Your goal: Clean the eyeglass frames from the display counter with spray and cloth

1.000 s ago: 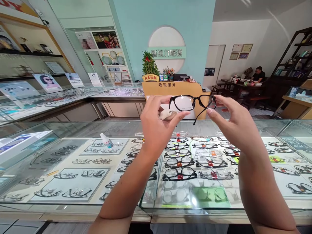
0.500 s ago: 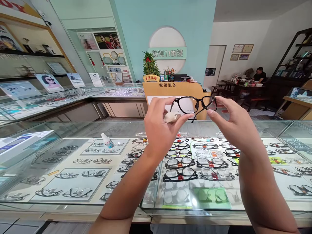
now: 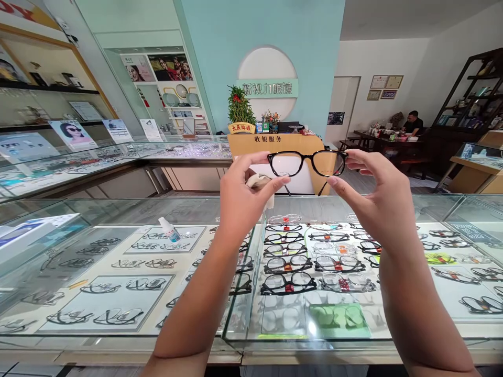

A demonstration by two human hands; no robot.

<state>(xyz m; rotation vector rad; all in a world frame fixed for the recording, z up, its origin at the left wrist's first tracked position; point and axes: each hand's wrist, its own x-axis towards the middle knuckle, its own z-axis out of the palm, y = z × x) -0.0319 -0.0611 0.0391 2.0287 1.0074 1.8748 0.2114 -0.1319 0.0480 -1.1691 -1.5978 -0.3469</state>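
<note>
A pair of black-framed eyeglasses (image 3: 307,156) is held up over the far edge of the counter, its lenses upright and its temples pointing away. My left hand (image 3: 245,191) pinches the left end of the frame between thumb and fingers. Tucked in that same palm is a crumpled pale cloth (image 3: 259,181), partly hidden by the fingers. My right hand (image 3: 377,196) grips the right end near the hinge, thumb below and fingers above.
Below my arms spreads a glass display case (image 3: 314,343) with rows of eyeglasses. A white spray bottle (image 3: 170,230) stands on the glass at left, near a white box (image 3: 39,230). Farther off are a cashier desk (image 3: 275,140) and a seated person (image 3: 412,124).
The eyeglasses have turned from an angle to face me squarely, and both lenses now show fully. My left hand has shifted slightly left, and more of the cloth hangs below it.
</note>
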